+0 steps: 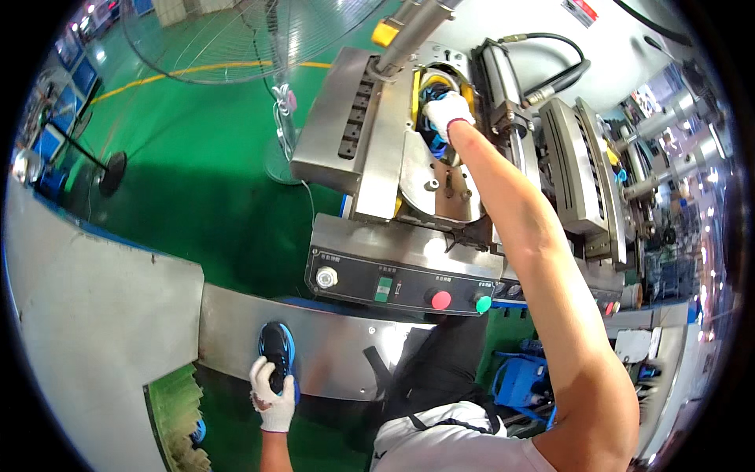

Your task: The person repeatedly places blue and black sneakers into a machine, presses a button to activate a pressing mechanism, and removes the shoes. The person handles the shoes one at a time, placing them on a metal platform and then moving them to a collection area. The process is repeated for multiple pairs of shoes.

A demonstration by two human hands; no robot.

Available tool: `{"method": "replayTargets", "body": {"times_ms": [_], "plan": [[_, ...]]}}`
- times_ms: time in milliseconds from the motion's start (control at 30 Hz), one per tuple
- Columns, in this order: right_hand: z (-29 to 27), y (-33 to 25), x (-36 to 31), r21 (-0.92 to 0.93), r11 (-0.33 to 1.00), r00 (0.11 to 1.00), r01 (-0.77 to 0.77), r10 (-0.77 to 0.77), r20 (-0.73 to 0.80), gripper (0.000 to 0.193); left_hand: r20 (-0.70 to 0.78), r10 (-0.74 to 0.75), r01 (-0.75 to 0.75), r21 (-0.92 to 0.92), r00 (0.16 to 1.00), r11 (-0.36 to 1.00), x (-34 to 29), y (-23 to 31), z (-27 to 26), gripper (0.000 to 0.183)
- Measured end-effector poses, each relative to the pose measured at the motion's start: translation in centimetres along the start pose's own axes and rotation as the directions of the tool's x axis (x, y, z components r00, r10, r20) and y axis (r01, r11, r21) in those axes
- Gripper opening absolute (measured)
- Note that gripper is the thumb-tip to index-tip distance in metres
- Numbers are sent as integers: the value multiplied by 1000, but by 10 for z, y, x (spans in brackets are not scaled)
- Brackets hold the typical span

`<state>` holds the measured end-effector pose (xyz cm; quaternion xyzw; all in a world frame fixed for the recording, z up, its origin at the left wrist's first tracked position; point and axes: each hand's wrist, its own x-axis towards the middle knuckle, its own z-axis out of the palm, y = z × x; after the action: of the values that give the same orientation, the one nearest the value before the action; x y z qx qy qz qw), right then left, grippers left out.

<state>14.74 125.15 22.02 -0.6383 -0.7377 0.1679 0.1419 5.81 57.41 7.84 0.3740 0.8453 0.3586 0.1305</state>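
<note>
On the metal worktop point(334, 358), a black shoe point(274, 343) with a bright blue edge is being pinched at its near end by the left hand's point(273, 397) gloved fingers. In the machine point(417, 169), a black-and-blue shoe point(436, 143) is being partly covered by the right hand point(447, 114); whether its fingers are pinching cannot be told.

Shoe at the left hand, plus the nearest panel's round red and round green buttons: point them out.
Shoe point(275, 348): head view, on its dark upper.
Round red button point(440, 300): head view, on its cap.
Round green button point(483, 303): head view, on its cap.
</note>
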Motion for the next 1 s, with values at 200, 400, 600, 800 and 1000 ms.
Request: {"method": "replayTargets", "body": {"times_ms": [200,400,600,800,1000], "plan": [[-27,23,-6,37,998,994,47,-50,95,59,-49,-65,61,-75,997,995,17,13,33,44],[-102,11,-250,406,701,805,586,-561,-194,75,-15,-184,181,-103,983,978,-9,38,37,68],[-65,187,-392,53,794,792,605,-608,61,85,348,354,-409,98,868,907,27,21,1,37],[-45,226,-411,145,823,824,549,-562,71,77,386,527,-568,-11,757,823,57,96,20,9],[-114,294,-549,645,737,766,200,-528,366,120,428,754,-664,-371,498,649,-3,291,98,10]]}}
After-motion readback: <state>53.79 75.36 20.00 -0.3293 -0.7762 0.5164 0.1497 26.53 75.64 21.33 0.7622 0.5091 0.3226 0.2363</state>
